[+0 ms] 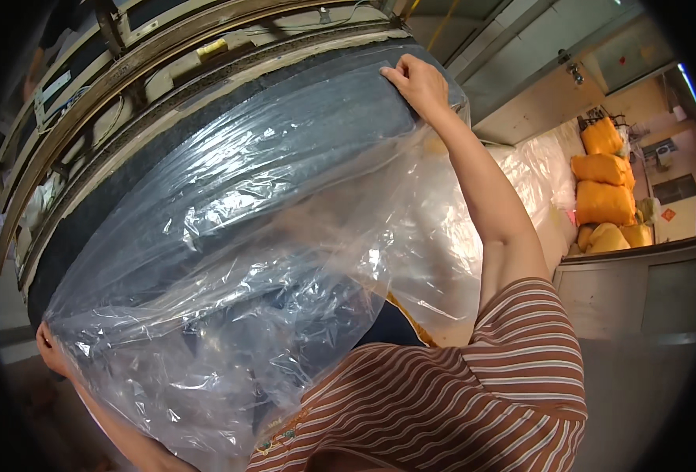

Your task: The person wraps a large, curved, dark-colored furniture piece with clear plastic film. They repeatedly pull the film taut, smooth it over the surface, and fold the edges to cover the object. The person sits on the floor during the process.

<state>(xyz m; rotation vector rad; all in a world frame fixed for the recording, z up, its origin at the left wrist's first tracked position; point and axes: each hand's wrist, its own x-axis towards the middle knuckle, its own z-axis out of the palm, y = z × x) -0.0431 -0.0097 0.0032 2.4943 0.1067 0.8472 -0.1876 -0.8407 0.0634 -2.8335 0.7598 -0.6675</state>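
Note:
A large sheet of clear plastic film (pixel 238 212) lies stretched across a dark, padded-looking bed (pixel 69 240). Its near part hangs wrinkled and shiny in front of my body. At the far right corner, my right hand (pixel 425 88) is closed, thumb and fingertips pinching the film near the bed's edge. Far out on the left, my left hand (pixel 51 352) grips the film's near left corner, with most of its fingers hidden. Between the two hands the film is pulled fairly taut, with glossy creases running along it.
Long metal rails (pixel 120 86) with loose wires run along the bed's far side, a small yellow piece (pixel 211 49) among them. At right stand a heap of clear plastic (pixel 538 169), stacked orange bundles (pixel 603 200) and a grey cabinet (pixel 606 295).

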